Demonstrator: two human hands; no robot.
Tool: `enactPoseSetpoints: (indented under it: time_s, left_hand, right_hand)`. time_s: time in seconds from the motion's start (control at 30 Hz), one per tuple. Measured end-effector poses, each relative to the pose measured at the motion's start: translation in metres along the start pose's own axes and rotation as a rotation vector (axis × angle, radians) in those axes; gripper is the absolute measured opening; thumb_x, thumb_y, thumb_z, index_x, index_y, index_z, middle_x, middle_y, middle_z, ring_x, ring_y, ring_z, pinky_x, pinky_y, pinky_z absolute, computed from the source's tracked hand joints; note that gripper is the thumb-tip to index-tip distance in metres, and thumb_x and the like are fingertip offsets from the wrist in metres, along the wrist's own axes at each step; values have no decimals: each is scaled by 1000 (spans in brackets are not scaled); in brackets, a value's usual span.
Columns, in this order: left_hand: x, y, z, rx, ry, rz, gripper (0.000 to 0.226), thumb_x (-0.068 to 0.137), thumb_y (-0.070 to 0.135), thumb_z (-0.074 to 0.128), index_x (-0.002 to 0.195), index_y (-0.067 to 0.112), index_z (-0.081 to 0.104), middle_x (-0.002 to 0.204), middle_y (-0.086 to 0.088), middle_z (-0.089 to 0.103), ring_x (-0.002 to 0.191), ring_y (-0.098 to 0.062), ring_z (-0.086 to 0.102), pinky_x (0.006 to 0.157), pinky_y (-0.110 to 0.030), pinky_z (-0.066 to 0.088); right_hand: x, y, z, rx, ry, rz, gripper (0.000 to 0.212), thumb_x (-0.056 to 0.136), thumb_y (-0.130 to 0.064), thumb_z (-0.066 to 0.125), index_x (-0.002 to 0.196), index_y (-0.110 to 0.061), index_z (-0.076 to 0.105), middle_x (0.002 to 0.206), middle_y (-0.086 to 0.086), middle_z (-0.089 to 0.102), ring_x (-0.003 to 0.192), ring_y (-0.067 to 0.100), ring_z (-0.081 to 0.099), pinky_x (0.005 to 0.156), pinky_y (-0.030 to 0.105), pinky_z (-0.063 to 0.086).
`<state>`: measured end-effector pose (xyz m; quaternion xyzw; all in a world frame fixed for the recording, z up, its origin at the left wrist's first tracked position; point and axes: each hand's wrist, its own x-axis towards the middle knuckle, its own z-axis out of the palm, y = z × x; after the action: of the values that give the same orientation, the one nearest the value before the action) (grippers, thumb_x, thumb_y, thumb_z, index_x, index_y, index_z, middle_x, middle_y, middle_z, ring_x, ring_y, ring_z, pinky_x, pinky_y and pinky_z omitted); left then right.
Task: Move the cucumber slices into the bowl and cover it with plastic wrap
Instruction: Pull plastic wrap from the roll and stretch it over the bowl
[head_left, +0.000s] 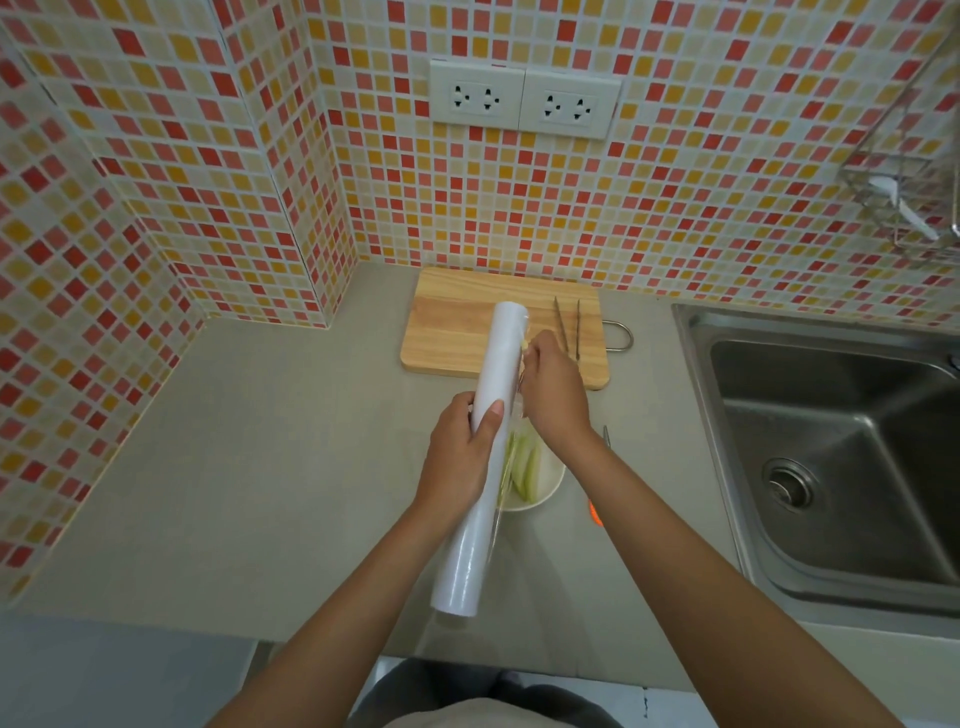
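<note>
A long white roll of plastic wrap (485, 447) is held above the counter, running from near to far. My left hand (462, 452) grips its middle. My right hand (553, 392) pinches the loose film edge on the roll's right side. Below both hands stands a white bowl (545, 491) with pale green cucumber slices (524, 467) in it, partly hidden by the roll and my wrists. The wooden cutting board (452, 327) lies beyond, bare of slices.
Metal tongs (569, 325) rest on the board's right part. A utensil with an orange handle (595, 512) lies right of the bowl, mostly hidden by my right arm. A steel sink (831, 447) fills the right side. Tiled walls close the left and back.
</note>
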<state>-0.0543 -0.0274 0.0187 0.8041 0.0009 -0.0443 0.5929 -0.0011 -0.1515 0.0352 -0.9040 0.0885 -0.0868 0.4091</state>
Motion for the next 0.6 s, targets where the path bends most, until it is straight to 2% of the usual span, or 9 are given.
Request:
enactPoseSetpoints:
  time_s: [0.07,0.17,0.23,0.33,0.43,0.5,0.57,0.6]
  left_hand:
    - [-1,0,0,-3,-3,-8,28,98,41,46,107,17,57,85,6,58,74,-9,54,68,-25,44]
    - [-1,1,1,-2,-10,-25,28,98,41,46,106,17,57,86,6,58,74,-8,55,67,-25,44]
    - [-2,1,3,-6,-1,-28,28,99,40,45,103,15,57,82,6,55,70,-8,51,65,-24,41]
    - [-5,0,4,-12,1,-31,29,99,40,45,103,14,57,81,6,53,70,-7,49,65,-25,39]
    - [-6,-2,3,-2,-1,-42,35,98,40,45,102,8,56,83,-4,54,71,-12,48,67,-28,39]
    - [-6,-3,1,-11,-3,-51,37,99,41,44,101,6,56,83,-5,53,72,-13,47,68,-29,39]
    - [-8,-5,-3,-25,-4,-61,37,99,42,43,101,8,56,84,-3,53,73,-13,48,68,-28,40]
    - [-8,-7,-4,-28,-2,-62,37,99,43,43,101,8,56,84,-3,53,72,-12,48,67,-27,40]
  right_hand:
    - [3,1,0,14,-8,44,20,99,-16,29,82,-11,37,68,12,50,59,29,50,51,45,50]
    - [4,3,3,176,20,152,25,99,-13,28,76,-15,35,64,7,48,52,27,50,43,35,45]
    - [3,2,5,237,33,161,25,98,-16,30,74,-17,36,62,7,48,52,30,52,46,41,47]
    - [5,-2,4,114,17,90,19,98,-24,32,87,-11,42,66,6,53,61,32,56,54,45,48]
    - [14,-3,1,-12,0,105,9,94,-10,32,89,-11,39,65,0,45,60,25,48,55,43,49]
    - [20,-1,-4,47,29,172,11,93,-2,32,93,-10,41,69,2,46,61,24,48,51,41,48]
    - [22,0,-10,172,40,197,13,99,-14,34,96,-9,45,75,15,56,58,29,54,49,41,51]
    - [21,-1,-11,178,20,180,22,100,-25,33,94,-8,46,76,17,59,56,32,58,50,41,53]
